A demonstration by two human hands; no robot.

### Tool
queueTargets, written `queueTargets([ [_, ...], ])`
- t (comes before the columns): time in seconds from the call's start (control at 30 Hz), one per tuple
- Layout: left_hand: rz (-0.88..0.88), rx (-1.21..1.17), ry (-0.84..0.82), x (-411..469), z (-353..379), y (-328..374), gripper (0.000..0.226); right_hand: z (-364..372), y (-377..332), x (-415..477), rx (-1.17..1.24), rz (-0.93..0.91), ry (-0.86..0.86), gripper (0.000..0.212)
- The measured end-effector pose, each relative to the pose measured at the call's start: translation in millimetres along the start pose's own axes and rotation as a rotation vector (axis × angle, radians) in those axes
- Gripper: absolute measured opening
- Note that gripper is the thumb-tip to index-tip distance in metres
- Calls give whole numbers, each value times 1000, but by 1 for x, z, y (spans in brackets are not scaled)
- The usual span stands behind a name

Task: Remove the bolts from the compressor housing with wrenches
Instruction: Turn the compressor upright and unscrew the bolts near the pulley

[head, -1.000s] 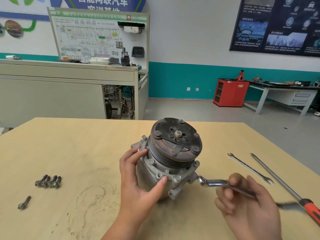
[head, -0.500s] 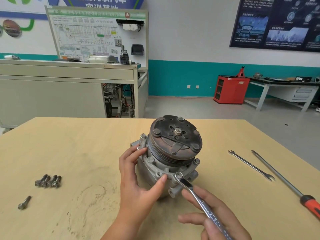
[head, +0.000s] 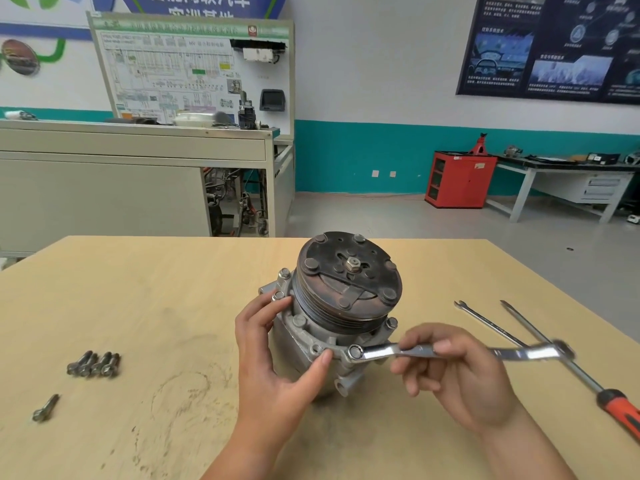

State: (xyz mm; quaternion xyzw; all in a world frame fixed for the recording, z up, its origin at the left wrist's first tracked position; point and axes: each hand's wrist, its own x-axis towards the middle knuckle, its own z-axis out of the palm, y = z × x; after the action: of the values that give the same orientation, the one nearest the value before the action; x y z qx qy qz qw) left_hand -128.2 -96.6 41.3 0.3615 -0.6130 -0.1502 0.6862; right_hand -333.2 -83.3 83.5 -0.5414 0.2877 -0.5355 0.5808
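Since half a second ago the wrench point(head: 415, 351) has swung from pointing toward the person to lying almost level, its long axis running left to right. Its ring end sits over a bolt point(head: 355, 351) on the near flange of the compressor housing point(head: 301, 327), which stands mid-table point(head: 138, 289). The right hand point(head: 460, 372) curls its fingers round the shaft just right of that bolt; the far end is blurred. The left hand point(head: 273, 348) grips the housing's left side, thumb on the flange beside the bolt. The housing is grey cast metal, its pulley dark and rusty. Loose bolts point(head: 94, 364) lie well to the left
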Motion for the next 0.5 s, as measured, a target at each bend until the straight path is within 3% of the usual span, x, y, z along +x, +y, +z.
queueTargets([
  [0.17,4,5,6,-1,1,2,61,-6,-4,18,154,104,-127,40],
  [0.27,-4,-3,2,0,1,2,60,-3,1,6,609,66,-228,35],
  [0.33,-3,-7,3,-1,2,2,60,-4,-1,-9,652,-58,-110,42],
  [0.43,-3,-13,5,-1,2,1,59,7,3,-39,704,-56,-14,42],
  [0.5,1,-17,7,-1,3,0,58,21,12,-45,587,-142,39,45],
])
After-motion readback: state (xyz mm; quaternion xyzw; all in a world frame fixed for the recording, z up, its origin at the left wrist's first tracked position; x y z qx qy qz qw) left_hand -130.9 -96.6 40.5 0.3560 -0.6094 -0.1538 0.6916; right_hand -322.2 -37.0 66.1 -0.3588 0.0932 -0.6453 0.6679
